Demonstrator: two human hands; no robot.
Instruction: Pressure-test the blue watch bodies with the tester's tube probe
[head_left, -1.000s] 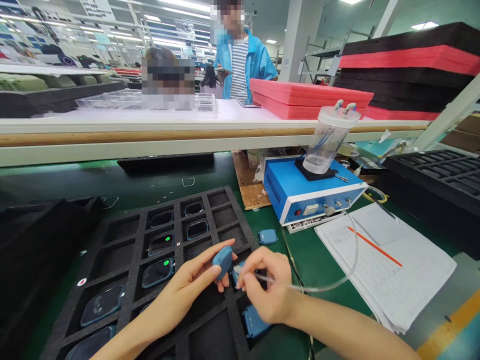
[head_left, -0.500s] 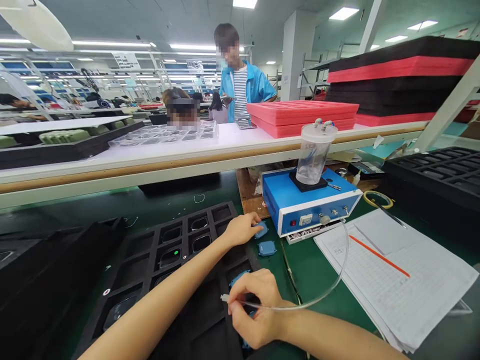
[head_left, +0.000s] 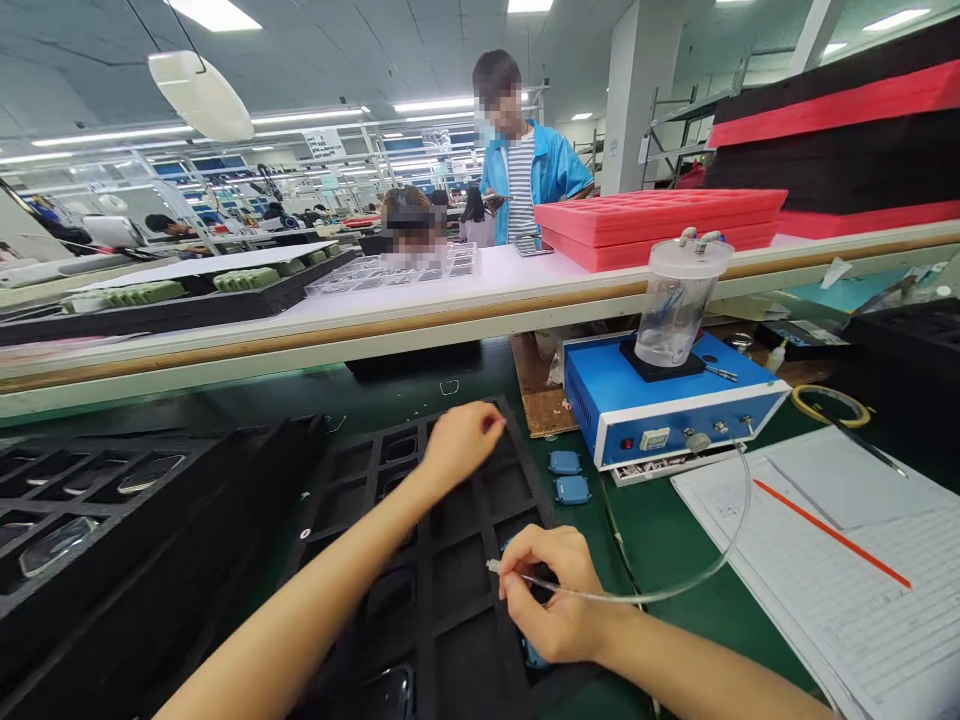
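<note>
My right hand (head_left: 553, 592) is closed around the white-tipped end of a clear tube (head_left: 697, 583), over the right side of a black foam tray (head_left: 466, 568). My left hand (head_left: 463, 440) is over the upper part of this tray, its fingers curled; what they hold, if anything, is hidden. Two blue pieces, one (head_left: 565, 462) behind the other (head_left: 572, 490), lie on the green mat right of the tray. More blue parts show beneath my right hand. The tube runs to a blue machine (head_left: 675, 425) with a clear canister (head_left: 675, 310) on top.
Another black tray (head_left: 82, 560) with clear pieces stands at the left. Papers (head_left: 840, 560) with a red stick (head_left: 832, 535) lie right. Red foam trays (head_left: 660, 225) rest on the shelf; a person (head_left: 529, 170) stands behind it.
My left hand has moved off the blue piece by the machine, back over the tray. Both blue pieces stay on the mat. My right hand still holds the tube; the view has turned left.
</note>
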